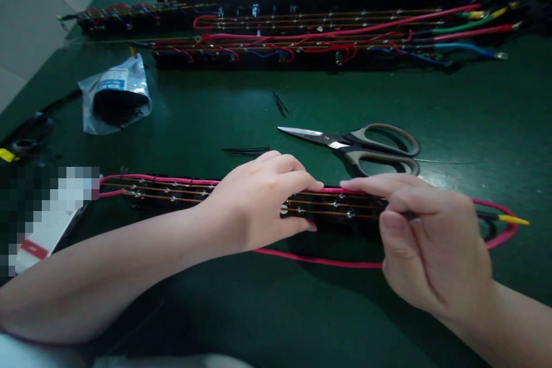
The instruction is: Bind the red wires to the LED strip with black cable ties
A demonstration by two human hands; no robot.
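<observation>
A long black strip (319, 219) with copper-coloured rails and soldered points lies across the green table. A red cable (172, 179) runs along its far edge, loops at both ends and comes back on the near side. My left hand (259, 201) straddles the strip, fingertips on the cable at the far edge and thumb on the near side. My right hand (431, 241) is over the strip's right part. Its index finger lies stretched along the cable while thumb and other fingers are closed; whatever they may hold is hidden. Beyond the hands lie scissors (332, 141).
Several black cable ties (245, 151) lie beyond my left hand, more (280, 103) farther back. A plastic bag (116, 98) of dark pieces sits at left, near a black cable (37, 126). Wired strips (259, 52) fill the table's back. A partly blurred white object (56, 224) lies left.
</observation>
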